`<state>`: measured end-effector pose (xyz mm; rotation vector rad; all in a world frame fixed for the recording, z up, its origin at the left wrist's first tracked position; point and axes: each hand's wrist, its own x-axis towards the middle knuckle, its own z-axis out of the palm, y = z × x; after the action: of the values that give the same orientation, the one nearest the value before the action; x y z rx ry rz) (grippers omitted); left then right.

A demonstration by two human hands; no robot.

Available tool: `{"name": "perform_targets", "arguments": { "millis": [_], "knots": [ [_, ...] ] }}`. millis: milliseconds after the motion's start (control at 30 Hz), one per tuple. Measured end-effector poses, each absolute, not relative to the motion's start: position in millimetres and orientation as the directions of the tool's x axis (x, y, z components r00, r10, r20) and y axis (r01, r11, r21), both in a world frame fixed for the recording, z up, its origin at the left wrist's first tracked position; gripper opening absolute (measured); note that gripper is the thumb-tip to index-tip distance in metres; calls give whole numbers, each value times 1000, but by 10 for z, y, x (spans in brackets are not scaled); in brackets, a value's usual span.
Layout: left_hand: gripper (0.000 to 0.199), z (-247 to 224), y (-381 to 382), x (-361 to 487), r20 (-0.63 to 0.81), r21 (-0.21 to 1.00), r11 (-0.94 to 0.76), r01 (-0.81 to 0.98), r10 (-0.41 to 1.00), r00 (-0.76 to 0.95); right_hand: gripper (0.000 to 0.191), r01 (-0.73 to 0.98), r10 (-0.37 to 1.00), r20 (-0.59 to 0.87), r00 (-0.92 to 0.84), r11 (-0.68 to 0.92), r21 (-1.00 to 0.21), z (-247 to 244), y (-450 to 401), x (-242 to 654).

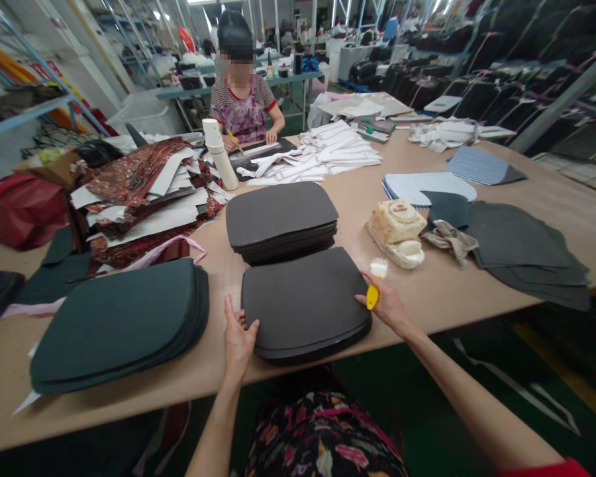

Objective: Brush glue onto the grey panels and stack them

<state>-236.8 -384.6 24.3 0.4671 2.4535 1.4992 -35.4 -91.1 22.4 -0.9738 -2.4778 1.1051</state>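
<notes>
A stack of dark grey rounded panels [305, 301] lies at the front edge of the table, between my hands. My left hand [239, 336] is at its left side, fingers apart, with the thumb touching the edge. At the right side, my right hand [385, 305] holds a yellow-handled brush [372, 297] with a white end, its fingers against the stack's edge. Directly behind is a second stack of grey panels [282, 215]. A crusted cream-coloured container [396, 228] stands behind my right hand.
Dark green panels [122, 318] are stacked at left, below patterned pieces and paper [144, 192]. A white bottle [221, 156] stands near white strips [328, 149]. A person [243, 99] works across the table [541, 199]. Flat grey pieces [521, 245] and a rag [451, 242] lie right.
</notes>
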Motion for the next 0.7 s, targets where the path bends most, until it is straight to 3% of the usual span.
{"name": "perform_targets", "arguments": {
  "millis": [700],
  "knots": [
    [93, 270, -3841, -2405, -114, 881, 466, 85, 383, -916, 64, 445, 603, -23, -797, 562, -697, 187, -876, -352]
  ]
}}
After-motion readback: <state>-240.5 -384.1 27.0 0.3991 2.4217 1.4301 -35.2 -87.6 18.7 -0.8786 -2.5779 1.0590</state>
